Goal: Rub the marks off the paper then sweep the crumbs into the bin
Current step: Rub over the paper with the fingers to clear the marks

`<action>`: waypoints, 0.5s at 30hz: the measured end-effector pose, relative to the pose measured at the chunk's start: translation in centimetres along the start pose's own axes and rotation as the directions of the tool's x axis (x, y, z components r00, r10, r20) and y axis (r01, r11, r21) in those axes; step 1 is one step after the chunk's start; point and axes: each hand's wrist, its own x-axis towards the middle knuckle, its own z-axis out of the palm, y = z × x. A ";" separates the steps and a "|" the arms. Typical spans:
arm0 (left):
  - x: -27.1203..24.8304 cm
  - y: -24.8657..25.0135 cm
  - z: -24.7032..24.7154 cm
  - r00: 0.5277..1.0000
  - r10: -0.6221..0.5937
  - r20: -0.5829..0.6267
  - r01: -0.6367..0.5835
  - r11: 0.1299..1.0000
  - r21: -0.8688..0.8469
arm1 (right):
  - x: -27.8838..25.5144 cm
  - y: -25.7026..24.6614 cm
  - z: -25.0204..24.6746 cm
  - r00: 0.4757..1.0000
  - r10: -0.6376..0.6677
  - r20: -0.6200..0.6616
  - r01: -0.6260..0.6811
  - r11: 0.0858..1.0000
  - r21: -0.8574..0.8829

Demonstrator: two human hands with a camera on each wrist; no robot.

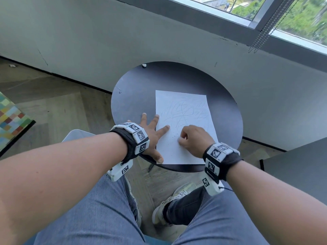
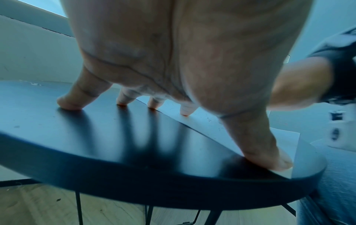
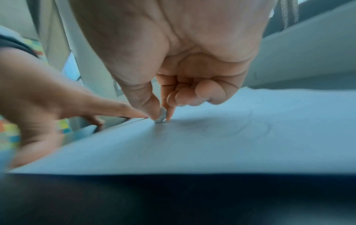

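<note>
Paper point(image 1: 184, 149) under both, left hand point(image 1: 152, 133) flat, right hand point(image 1: 192, 138) pinching eraser point(image 3: 161, 117)

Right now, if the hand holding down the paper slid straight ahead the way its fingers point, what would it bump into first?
Probably nothing on the table: the left hand has bare tabletop ahead, then the wall. The small white lump sits slightly aside.

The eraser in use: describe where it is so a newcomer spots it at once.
Start at the round dark table, then the white paper on it. Near the sheet's lower middle, the right hand pinches the eraser against the paper, unlike the small white piece lying loose at the table's far edge.
</note>
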 end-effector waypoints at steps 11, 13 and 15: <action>0.1 0.1 0.1 1.000 -0.005 -0.007 0.005 1.000 0.013 | -4.1 -2.3 2.1 0.962 -0.258 0.090 0.263 0.964 -0.043; 0.1 0.1 0.1 1.000 -0.006 -0.007 0.006 1.000 0.012 | -3.1 -2.1 1.6 0.971 -0.215 0.103 0.219 0.975 -0.035; 0.1 0.1 0.2 1.000 -0.004 -0.010 0.004 1.000 0.005 | -1.2 -1.3 0.7 0.991 -0.117 0.057 0.118 0.993 -0.004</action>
